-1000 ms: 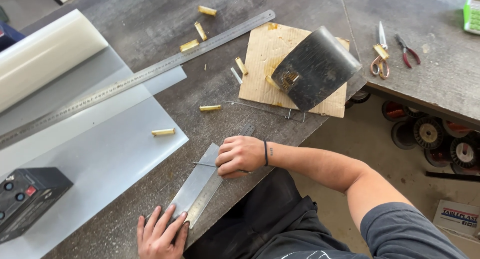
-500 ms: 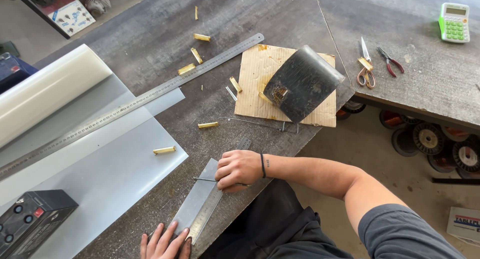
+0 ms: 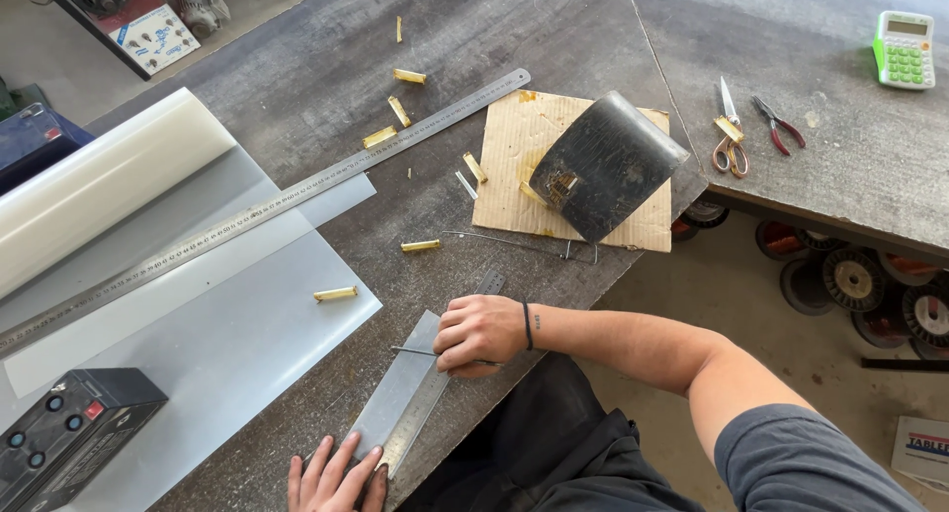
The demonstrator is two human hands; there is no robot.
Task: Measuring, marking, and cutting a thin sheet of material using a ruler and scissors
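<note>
Left hand (wrist cut off)

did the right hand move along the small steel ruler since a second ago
No. The right hand sits at the same spot on the short steel ruler; only the camera shifted.

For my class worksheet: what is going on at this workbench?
A person's right hand holds a thin metal scriber against a short steel ruler lying on a grey strip at the table's near edge. The left hand presses the ruler's near end flat. A long ruler and brass pieces lie nearby.
</note>
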